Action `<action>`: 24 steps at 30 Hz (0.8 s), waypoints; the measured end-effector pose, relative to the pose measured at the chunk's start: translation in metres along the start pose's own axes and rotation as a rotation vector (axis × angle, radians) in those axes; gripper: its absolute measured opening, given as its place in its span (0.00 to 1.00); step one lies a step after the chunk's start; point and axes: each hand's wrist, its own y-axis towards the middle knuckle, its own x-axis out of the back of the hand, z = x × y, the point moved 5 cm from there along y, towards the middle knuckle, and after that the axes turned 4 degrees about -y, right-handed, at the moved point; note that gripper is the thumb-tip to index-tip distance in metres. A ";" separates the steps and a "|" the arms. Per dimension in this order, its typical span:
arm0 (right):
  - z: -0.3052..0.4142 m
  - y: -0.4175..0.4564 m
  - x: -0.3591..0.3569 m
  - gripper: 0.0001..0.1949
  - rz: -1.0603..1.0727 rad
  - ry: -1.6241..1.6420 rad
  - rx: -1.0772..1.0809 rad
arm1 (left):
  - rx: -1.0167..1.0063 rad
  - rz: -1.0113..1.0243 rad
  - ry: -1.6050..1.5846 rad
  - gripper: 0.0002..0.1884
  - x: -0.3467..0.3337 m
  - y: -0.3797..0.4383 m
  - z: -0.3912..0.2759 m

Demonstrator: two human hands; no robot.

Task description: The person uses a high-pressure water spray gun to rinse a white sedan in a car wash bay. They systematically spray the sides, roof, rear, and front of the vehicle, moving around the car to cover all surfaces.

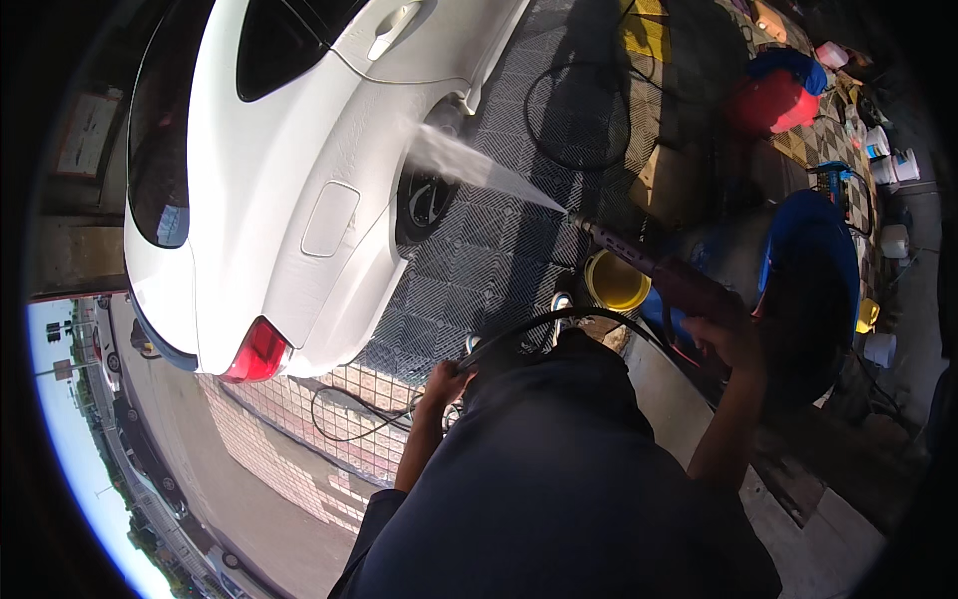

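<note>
My right hand [722, 341] grips the handle of a pressure washer gun [658, 273], which points up and left. From its nozzle a fan of water [494, 168] strikes the rear wheel arch and rear wheel [428, 196] of a white car [299, 150]. In my left hand [447, 383] is the black hose [554, 318], which arcs across in front of my body toward the gun. Water runs down the car's rear side panel, above the shut fuel flap [329, 219]. The red tail light [257, 350] is at the car's near corner.
A yellow bucket [617, 281] stands beside my feet, next to a large blue drum [812, 224]. Hose loops lie on the dark grid-tile floor [479, 277]. A red container [775, 101] and several white tubs [894, 166] sit at the right. Parked cars line the street at lower left.
</note>
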 end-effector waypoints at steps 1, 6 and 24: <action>0.008 0.004 0.004 0.11 -0.004 -0.037 0.053 | -0.079 -0.025 0.084 0.25 0.000 0.003 -0.025; 0.017 0.049 0.046 0.14 -0.307 -0.053 0.079 | -0.265 0.021 0.132 0.22 -0.005 0.022 -0.114; 0.171 0.285 0.025 0.30 -0.174 -0.447 -0.085 | -0.117 0.364 -0.236 0.08 0.118 0.357 -0.118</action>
